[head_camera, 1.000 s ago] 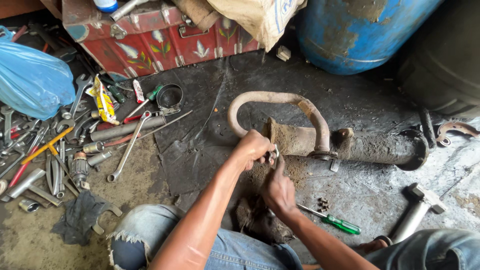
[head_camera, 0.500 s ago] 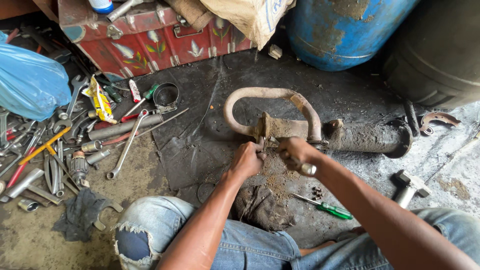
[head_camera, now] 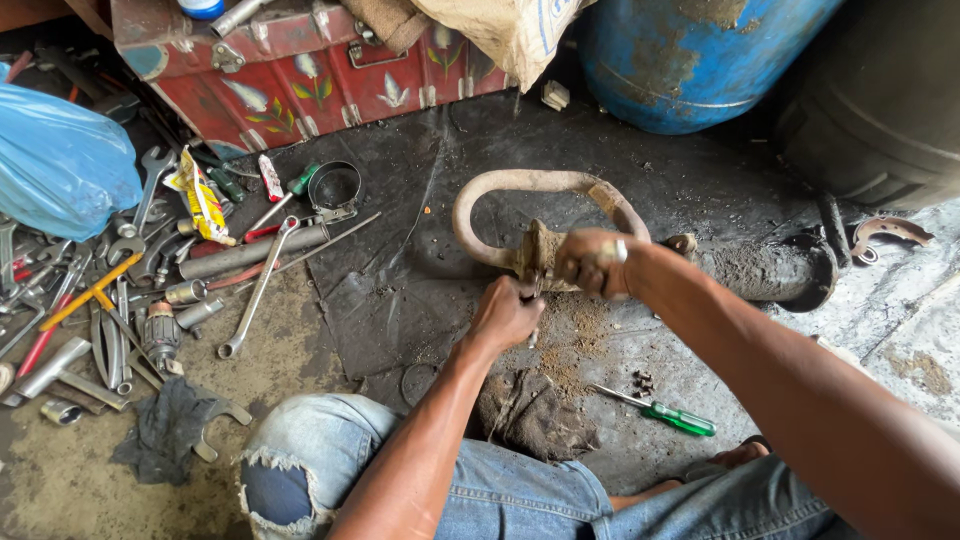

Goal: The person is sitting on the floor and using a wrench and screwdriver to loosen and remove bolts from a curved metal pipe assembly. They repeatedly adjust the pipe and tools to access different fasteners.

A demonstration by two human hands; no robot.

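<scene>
The rusty pipe (head_camera: 540, 190) lies on the dark floor mat (head_camera: 400, 260), well apart from the scattered wrenches (head_camera: 120, 300). The right hand (head_camera: 592, 262) clasps its flange; the left hand (head_camera: 505, 315) is clenched just below, touching it. A green screwdriver (head_camera: 665, 412) lies nearby.

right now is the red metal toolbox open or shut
Shut: the red metal toolbox has its lid down, with a sack resting on top.

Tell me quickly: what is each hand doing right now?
Left hand: fingers closed around something small at the rusty exhaust part; what it grips cannot be told.
Right hand: fingers closed on the exhaust part, beside its curved pipe.
</scene>
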